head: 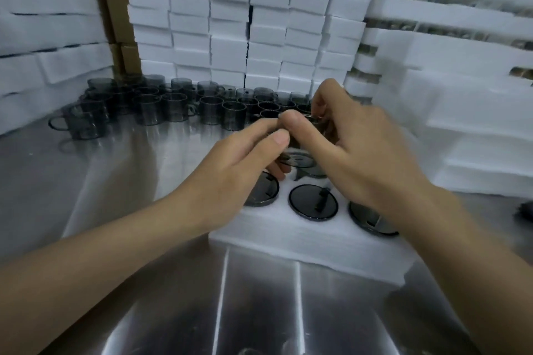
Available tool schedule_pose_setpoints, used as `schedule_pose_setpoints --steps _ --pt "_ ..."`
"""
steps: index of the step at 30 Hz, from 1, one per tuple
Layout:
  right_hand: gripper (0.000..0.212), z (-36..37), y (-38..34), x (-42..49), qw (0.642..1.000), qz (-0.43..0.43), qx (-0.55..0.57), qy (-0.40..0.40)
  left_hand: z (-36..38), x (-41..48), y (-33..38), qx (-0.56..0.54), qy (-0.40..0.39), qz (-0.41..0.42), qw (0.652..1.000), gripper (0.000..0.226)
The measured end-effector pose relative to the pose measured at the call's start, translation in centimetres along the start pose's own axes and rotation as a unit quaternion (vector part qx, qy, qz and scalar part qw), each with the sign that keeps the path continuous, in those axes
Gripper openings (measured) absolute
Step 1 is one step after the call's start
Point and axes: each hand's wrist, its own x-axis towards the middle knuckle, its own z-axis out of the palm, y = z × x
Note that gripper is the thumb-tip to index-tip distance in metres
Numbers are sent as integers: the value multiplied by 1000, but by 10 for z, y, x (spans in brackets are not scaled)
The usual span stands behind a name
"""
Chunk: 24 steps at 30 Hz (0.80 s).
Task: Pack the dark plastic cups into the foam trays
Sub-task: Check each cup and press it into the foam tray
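- Now, from my remote seat, I watch the left hand (245, 158) and right hand (354, 147) meet on one dark plastic cup (305, 163). The thumbs and curled fingers of both pinch its upper wall near the rim, though motion blur hides the exact contact.
- The cup hangs just above the back row of the foam tray (288, 236). By my reading it is not yet seated in a pocket.
- I judge the cup light, stiff and thin-walled, with a smooth surface that could slip or scuff. The wall just under the rim looks the safest hold, since that leaves the handle free to line up with the pocket.
- Three seated cups (313, 202) fill the tray's front row and show as dark discs sunk in white foam. I cannot tell which way up they sit, and the hands cover most of the back pockets.
- Many loose cups (173, 106) stand upright and crowded at the far left of the steel table (115, 181), well apart from the tray.
- A wall of stacked foam trays (245, 23) rises behind them. In the filled trays (432, 37) at right, dark cups show between the layers.
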Motion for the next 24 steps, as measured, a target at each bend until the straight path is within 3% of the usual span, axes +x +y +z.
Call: schedule_pose_setpoints --steps 2,7,9,14,16,21,24 --pt "59 -1 1 1 1000 -2 1 -6 1 3 2 -1 8 2 1000 30" --pt "54 -1 3 -1 997 -37 54 -44 2 -3 -3 -56 39 9 998 62" --pt "57 1 4 -3 996 -53 55 -52 2 -3 -6 -85 53 -2 995 64" --pt "55 7 8 -1 996 -63 54 -11 -4 7 -7 -145 64 -45 986 74" --pt "54 10 9 0 995 -77 55 27 -5 9 -9 -152 89 -55 983 66" --pt "56 16 14 3 988 -118 45 94 -2 7 -8 -110 169 -54 978 21" --pt "55 16 17 5 986 -119 41 111 -1 4 -5 -87 162 -29 983 17"
